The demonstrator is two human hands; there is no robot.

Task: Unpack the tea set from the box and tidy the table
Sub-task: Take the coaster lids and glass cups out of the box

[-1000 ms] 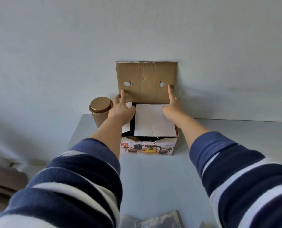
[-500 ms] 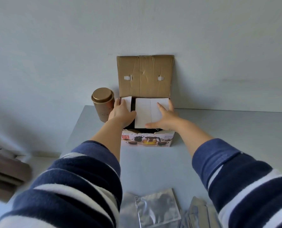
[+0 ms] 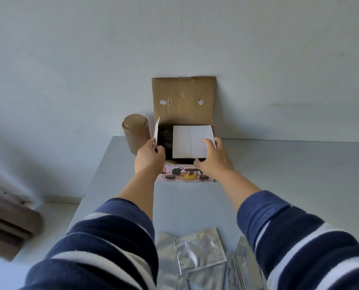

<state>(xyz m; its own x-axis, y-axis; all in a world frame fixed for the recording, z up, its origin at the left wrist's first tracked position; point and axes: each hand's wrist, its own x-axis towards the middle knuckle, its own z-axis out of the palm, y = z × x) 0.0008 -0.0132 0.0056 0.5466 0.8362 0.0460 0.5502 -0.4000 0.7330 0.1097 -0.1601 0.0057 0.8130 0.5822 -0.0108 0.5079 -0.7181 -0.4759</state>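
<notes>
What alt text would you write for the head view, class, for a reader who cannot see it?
Two hands open a tea set box on a grey table: the left hand lifts the left flap, the right hand grips the white right flap. A gold tin stands left; foil bags lie nearer.

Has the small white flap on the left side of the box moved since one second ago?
Yes. The left flap lay low over the box opening; now the left hand holds it upright, swung away from the white insert.
</notes>
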